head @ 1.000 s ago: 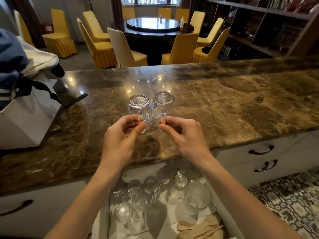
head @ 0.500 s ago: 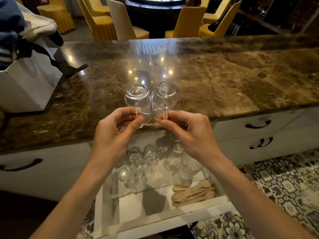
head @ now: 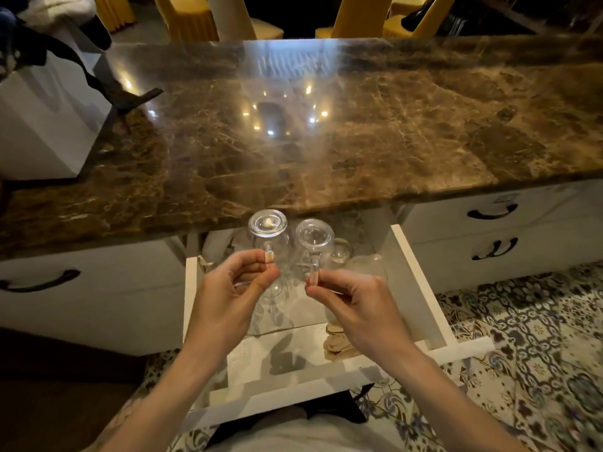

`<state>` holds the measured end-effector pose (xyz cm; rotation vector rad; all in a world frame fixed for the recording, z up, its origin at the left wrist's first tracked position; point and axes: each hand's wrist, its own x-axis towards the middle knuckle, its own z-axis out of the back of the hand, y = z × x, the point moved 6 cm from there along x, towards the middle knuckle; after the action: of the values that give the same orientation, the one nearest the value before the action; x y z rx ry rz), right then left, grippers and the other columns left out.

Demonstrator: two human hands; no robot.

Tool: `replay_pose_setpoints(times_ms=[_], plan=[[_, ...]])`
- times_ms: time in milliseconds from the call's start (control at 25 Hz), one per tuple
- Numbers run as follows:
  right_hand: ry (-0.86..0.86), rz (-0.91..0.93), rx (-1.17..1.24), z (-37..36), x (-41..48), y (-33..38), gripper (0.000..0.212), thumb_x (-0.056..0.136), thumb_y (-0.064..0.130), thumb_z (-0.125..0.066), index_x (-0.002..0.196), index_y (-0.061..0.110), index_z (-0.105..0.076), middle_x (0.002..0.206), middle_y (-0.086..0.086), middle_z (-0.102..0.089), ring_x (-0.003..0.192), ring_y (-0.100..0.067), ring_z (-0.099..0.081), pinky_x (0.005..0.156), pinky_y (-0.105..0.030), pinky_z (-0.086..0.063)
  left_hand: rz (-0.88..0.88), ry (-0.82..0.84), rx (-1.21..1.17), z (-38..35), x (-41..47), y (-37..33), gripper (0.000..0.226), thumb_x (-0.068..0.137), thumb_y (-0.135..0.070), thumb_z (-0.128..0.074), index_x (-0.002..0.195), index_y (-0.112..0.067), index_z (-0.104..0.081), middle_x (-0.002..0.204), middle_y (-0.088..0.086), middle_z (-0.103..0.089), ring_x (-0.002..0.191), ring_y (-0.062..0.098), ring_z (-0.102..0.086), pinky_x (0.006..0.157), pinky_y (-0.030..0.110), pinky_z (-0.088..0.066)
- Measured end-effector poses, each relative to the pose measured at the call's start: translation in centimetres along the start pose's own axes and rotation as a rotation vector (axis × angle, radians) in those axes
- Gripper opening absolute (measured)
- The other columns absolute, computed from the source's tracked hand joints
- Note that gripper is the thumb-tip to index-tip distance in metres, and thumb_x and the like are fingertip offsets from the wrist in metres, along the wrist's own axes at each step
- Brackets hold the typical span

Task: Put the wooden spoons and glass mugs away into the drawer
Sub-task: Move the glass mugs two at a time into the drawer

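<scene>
A person stands at an open white drawer (head: 419, 288), forearms reaching in from the bottom edge over its front rail. The left hand (head: 230, 296) pinches the handle of the left mug (head: 268, 234) between thumb and forefinger. The right hand (head: 357, 306) pinches the handle of the right mug (head: 315, 244) the same way. Both mugs hang upside down, bases up, side by side and close together above the drawer's inside, just in front of the counter edge.

Wooden spoons (head: 339, 345) lie in the drawer's near right corner. Other glass mugs (head: 341, 252) stand farther back. Patterned floor tiles (head: 538, 353) spread to the right, and closed drawers (head: 492, 223) with dark handles flank the open one. Beyond them runs the marble countertop (head: 359, 141), with a white bag (head: 42, 125) and its black strap (head: 114, 89) at the left end. Yellow chairs (head: 359, 14) line the far side.

Half a second earlier the two mugs were held up in front of the countertop; now they are lower, over the drawer, and the view has tipped downward.

The right wrist covers part of the spoons. The stored glassware blurs together behind the hands and cannot be counted, and the drawer's back runs under the counter.
</scene>
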<state>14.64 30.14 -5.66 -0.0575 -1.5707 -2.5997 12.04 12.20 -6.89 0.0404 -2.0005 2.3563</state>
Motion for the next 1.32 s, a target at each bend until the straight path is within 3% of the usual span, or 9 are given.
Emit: replay_pose_setpoints(times_ms=[200, 360, 520, 640, 760, 960, 1160, 1320], plan=[[0.079, -0.126, -0.077, -1.8, -1.4, -3.4, 0.004, 0.084, 0.017, -0.07, 0.085, 0.015, -0.074, 0.077, 0.009, -0.071, 0.073, 0.001, -0.064, 0.069, -0.018, -0.051, 0.146, 0.039, 0.078, -0.9, -0.4, 3.8, 0.018, 0.076, -0.02, -0.074, 0.091, -0.026, -0.066, 0.08, -0.009, -0.071, 0.077, 0.005, -0.065, 0.074, 0.024, -0.055], [0.11, -0.258, -0.113, -2.2, -1.4, -5.7, 0.006, 0.085, 0.016, -0.068, 0.081, 0.015, -0.072, 0.077, 0.008, -0.071, 0.071, -0.003, -0.067, 0.073, -0.03, -0.055, 0.216, 0.099, 0.14, -1.7, -0.6, 6.0, 0.016, 0.077, -0.017, -0.074, 0.091, -0.022, -0.067, 0.082, -0.003, -0.07, 0.079, 0.013, -0.066, 0.078, 0.033, -0.056], [0.132, -0.376, -0.207, -2.5, -0.5, -7.4, 0.009, 0.086, 0.022, -0.068, 0.085, 0.014, -0.072, 0.082, 0.002, -0.072, 0.075, -0.011, -0.067, 0.075, -0.032, -0.055, 0.271, 0.166, 0.174, -2.6, -0.7, 8.0, 0.014, 0.077, -0.018, -0.075, 0.089, -0.021, -0.067, 0.078, -0.005, -0.069, 0.076, 0.014, -0.065, 0.073, 0.03, -0.055], [0.12, -0.451, -0.316, -2.8, -0.1, -8.4, 0.011, 0.087, 0.024, -0.067, 0.088, 0.014, -0.071, 0.087, 0.001, -0.071, 0.078, -0.012, -0.065, 0.067, -0.023, -0.051, 0.314, 0.211, 0.184, -3.4, -0.6, 9.1, 0.013, 0.078, -0.017, -0.075, 0.087, -0.02, -0.066, 0.075, -0.005, -0.068, 0.075, 0.015, -0.066, 0.065, 0.026, -0.052], [0.113, -0.5, -0.378, -3.6, -0.1, -9.1, 0.013, 0.089, 0.024, -0.065, 0.089, 0.012, -0.07, 0.089, -0.001, -0.07, 0.078, -0.013, -0.063, 0.065, -0.022, -0.043, 0.348, 0.232, 0.193, -3.8, -0.7, 10.3, 0.014, 0.077, -0.014, -0.075, 0.088, -0.018, -0.066, 0.076, -0.002, -0.068, 0.076, 0.014, -0.066, 0.073, 0.027, -0.055], [0.13, -0.584, -0.45, -4.2, 0.2, -10.4, 0.018, 0.092, 0.023, -0.059, 0.092, 0.008, -0.069, 0.097, -0.008, -0.069, 0.091, -0.023, -0.064, 0.067, -0.024, -0.039, 0.356, 0.274, 0.237, -4.7, -0.9, 11.5, 0.016, 0.075, -0.012, -0.077, 0.085, -0.02, -0.067, 0.074, -0.003, -0.07, 0.072, 0.005, -0.066, 0.07, 0.016, -0.052], [0.152, -0.633, -0.456, -4.5, 0.6, -11.6, 0.016, 0.091, 0.02, -0.058, 0.09, 0.008, -0.068, 0.095, -0.008, -0.068, 0.088, -0.022, -0.063, 0.066, -0.025, -0.039, 0.393, 0.267, 0.225, -5.3, -1.2, 12.5, 0.019, 0.076, -0.007, -0.075, 0.083, -0.022, -0.065, 0.076, 0.0, -0.07, 0.075, 0.012, -0.066, 0.071, 0.023, -0.054], [0.173, -0.648, -0.448, -5.1, 0.8, -12.2, 0.016, 0.092, 0.018, -0.056, 0.088, 0.007, -0.067, 0.094, -0.008, -0.068, 0.089, -0.022, -0.064, 0.068, -0.028, -0.044, 0.401, 0.255, 0.192, -5.6, -1.5, 13.0, 0.023, 0.075, -0.002, -0.075, 0.079, -0.023, -0.066, 0.075, 0.0, -0.069, 0.068, 0.002, -0.063, 0.061, 0.008, -0.046]])
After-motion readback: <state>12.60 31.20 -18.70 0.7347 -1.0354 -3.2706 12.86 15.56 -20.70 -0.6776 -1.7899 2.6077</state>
